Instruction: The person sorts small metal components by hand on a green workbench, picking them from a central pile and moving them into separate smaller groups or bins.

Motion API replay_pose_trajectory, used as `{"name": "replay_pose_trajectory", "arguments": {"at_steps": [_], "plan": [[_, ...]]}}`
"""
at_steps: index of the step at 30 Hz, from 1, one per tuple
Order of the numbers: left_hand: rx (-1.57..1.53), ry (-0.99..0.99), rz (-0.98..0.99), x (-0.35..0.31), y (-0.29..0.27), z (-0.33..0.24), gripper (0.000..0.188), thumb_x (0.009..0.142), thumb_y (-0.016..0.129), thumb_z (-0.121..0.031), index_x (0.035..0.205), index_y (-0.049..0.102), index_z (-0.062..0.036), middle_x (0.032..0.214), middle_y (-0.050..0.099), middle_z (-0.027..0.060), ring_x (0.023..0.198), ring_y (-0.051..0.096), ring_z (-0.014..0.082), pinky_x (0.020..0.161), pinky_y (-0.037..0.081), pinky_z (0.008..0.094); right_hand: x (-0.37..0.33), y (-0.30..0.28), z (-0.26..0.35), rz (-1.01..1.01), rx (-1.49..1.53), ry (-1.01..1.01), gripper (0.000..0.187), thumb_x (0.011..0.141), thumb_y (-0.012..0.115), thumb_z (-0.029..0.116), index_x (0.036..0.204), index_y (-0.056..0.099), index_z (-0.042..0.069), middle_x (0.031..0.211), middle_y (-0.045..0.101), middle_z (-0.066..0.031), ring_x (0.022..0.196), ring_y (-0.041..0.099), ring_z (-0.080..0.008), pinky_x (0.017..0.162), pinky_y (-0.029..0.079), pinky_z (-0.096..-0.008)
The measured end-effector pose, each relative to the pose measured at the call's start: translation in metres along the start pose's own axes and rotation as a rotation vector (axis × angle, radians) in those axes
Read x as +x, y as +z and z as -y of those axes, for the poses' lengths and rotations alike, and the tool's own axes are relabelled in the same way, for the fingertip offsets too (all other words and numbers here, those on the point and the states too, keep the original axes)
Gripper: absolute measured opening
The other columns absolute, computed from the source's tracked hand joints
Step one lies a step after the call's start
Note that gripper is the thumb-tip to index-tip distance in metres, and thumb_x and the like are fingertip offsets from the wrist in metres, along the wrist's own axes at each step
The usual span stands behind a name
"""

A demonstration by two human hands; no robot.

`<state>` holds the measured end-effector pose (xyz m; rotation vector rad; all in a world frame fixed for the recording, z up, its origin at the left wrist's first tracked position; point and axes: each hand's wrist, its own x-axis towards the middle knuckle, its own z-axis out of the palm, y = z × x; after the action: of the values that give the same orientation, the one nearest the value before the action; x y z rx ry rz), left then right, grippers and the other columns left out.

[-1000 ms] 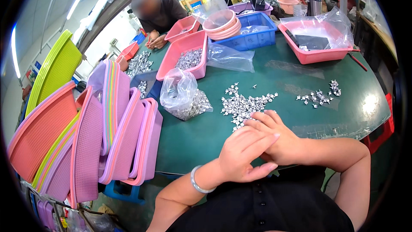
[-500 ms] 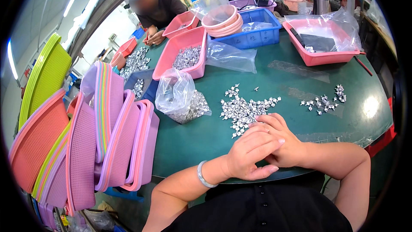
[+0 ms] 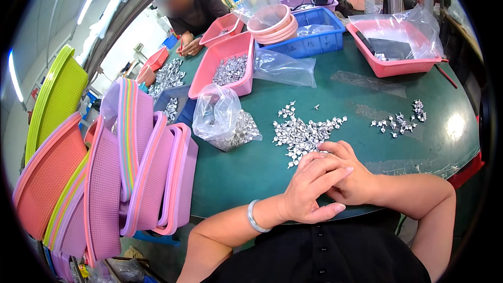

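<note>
Both hands meet above the table's near edge, just below a pile of small silvery metal parts. My left hand, with a pale bangle on its wrist, lies partly over the right; its thumb and forefinger stretch rightward, apart, with nothing visible between them. My right hand has bent fingers curled leftward, their tips at the pile's near edge. The left hand covers its thumb and palm, so anything held there is hidden. A smaller group of the metal parts lies to the right, and one part lies alone beyond the pile.
Left of the pile, a clear plastic bag holds more parts. Nested plastic baskets crowd the left edge. Pink tubs and a blue crate stand behind; another pink tub is back right. A person sits far left.
The whole view has shifted slightly, moving the scene a little rightward. My hands keep nearly the same overlapping pose, and the pile looks unchanged.
</note>
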<state>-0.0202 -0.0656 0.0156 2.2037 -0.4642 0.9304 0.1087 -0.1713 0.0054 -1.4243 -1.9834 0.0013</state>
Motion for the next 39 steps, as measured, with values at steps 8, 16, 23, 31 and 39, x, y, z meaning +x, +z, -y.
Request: {"name": "replay_pose_trajectory", "arguments": {"at_steps": [8,16,23,31,39], "plan": [[0.012,-0.019,0.025,0.001,-0.001,0.001,0.059,0.070,0.066,-0.030,0.119,0.052,0.0006,0.107,0.053,0.0143,0.095,0.051,0.0280,0.082,0.034,0.0382,-0.001,-0.001,0.002,0.003,0.008,-0.004,0.034,0.064,0.068,0.010,0.097,0.062,0.012,0.113,0.053,-0.0084,0.114,0.039,-0.0357,0.090,0.031,-0.0502],[-0.022,-0.016,0.037,0.002,-0.003,0.003,0.061,0.072,0.064,-0.031,0.121,0.050,0.0025,0.110,0.052,0.0175,0.098,0.050,0.0320,0.087,0.035,0.0412,-0.001,-0.003,0.000,-0.027,-0.006,0.003,0.031,0.066,0.069,0.010,0.096,0.062,0.013,0.112,0.054,-0.0079,0.115,0.040,-0.0347,0.090,0.031,-0.0506],[-0.070,-0.035,0.060,-0.001,-0.002,0.003,0.064,0.074,0.064,-0.032,0.125,0.045,0.0031,0.117,0.050,0.0192,0.110,0.047,0.0354,0.101,0.026,0.0486,-0.001,-0.008,0.001,-0.015,-0.072,0.088,0.036,0.067,0.068,0.012,0.102,0.058,0.011,0.113,0.050,-0.0101,0.116,0.038,-0.0330,0.092,0.029,-0.0538],[-0.030,-0.023,0.085,-0.005,-0.003,0.004,0.065,0.075,0.062,-0.036,0.123,0.046,0.0044,0.118,0.053,0.0200,0.110,0.050,0.0331,0.101,0.027,0.0491,-0.001,-0.009,0.001,-0.026,-0.078,0.083,0.036,0.069,0.068,0.013,0.104,0.059,0.012,0.114,0.049,-0.0096,0.117,0.037,-0.0331,0.092,0.030,-0.0556],[-0.068,-0.083,0.063,-0.006,-0.005,0.004,0.064,0.071,0.066,-0.032,0.121,0.049,0.0032,0.114,0.052,0.0182,0.101,0.050,0.0331,0.090,0.034,0.0440,-0.003,-0.004,0.002,-0.014,-0.091,0.076,0.032,0.071,0.068,0.015,0.102,0.061,0.014,0.120,0.048,-0.0087,0.118,0.036,-0.0341,0.094,0.027,-0.0560]]}}
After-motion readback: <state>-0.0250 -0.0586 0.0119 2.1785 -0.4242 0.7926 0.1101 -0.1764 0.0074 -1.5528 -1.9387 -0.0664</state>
